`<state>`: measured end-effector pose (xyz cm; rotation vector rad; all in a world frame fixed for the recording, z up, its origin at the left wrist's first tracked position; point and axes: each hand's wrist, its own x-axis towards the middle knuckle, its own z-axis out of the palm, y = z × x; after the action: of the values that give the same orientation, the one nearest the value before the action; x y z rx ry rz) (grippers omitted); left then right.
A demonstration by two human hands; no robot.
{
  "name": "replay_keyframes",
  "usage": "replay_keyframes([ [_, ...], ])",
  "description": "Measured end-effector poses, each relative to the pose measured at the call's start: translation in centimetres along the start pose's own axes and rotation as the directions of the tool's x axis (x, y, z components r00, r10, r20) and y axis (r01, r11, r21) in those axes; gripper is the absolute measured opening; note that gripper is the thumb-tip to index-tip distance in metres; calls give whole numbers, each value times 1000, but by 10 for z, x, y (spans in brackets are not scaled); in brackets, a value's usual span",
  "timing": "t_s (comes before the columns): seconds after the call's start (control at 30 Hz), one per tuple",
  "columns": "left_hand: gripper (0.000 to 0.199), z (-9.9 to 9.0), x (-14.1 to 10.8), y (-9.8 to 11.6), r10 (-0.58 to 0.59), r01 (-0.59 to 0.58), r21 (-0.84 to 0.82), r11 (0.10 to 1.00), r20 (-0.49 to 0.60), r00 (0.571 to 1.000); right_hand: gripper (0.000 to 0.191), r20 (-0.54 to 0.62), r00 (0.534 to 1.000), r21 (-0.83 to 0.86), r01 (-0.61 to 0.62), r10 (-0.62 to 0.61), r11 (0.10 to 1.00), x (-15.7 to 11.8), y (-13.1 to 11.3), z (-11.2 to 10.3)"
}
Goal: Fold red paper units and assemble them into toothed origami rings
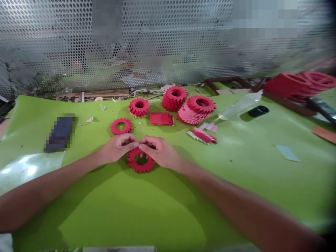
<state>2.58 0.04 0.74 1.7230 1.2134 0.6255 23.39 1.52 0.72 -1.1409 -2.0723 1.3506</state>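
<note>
Both of my hands meet at the far edge of a red toothed paper ring (141,168) just above the green sheet. My left hand (119,147) pinches the ring's rim from the left, fingers curled. From the right, my right hand (160,151) pinches the same rim, thumb and fingertips close to the left ones. The fingers hide the ring's upper part. Just beyond my left hand lies another flat red toothed ring (113,126). Behind the hands sits a stack of small red cards (160,119).
Stacks of toothed paper rings (139,107) stand farther back. At right are a clear bottle (238,105), a dark cylinder (258,111), paper pieces (202,136) and a pale blue slip (287,153). A dark blurred rectangular object (60,133) lies left. A perforated metal panel (157,38) closes the back.
</note>
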Motion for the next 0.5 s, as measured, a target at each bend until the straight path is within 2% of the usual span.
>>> replay_keyframes([
  [0.27,35,2,1,-1,-6,7,-21,1000,53,999,18,-120,990,-110,64,-77,992,0,1,7],
  [0.5,33,0,0,3,-60,61,-11,998,67,996,19,-127,988,-97,74,-87,992,1,3,7],
])
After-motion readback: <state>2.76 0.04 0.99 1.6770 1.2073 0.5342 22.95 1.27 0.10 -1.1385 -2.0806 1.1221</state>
